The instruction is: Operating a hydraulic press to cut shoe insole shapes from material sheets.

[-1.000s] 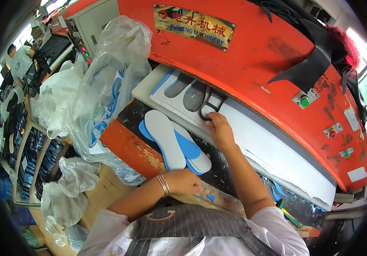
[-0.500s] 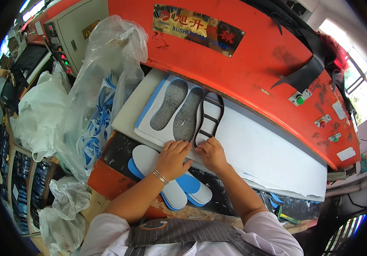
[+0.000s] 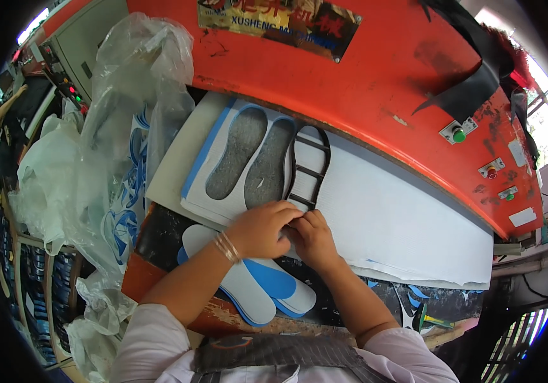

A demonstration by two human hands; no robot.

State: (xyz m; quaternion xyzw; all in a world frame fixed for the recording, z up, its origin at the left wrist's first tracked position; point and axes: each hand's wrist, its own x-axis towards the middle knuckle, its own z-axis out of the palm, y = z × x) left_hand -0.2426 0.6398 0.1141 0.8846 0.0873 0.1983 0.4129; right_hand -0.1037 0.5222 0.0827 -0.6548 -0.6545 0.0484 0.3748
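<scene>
As left hand and right hand meet mid-frame, fingers bunched, grip unclear, the cutter looks stiff and fairly heavy, best held by its rim.

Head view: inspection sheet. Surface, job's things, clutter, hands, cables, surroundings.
Surface: white sheets on a pale board; black ledge in front.
Job's things: black die on the sheets, beside two cutouts; white and blue insoles on the ledge.
Clutter: blue and white scraps toward the ledge's right; clear bag of offcuts at left.
Hands: left hand and right hand close together at the die's near end; contact unclear.
Cables: thin dark line far right, possibly one.
Surroundings: red press with push buttons.
</scene>
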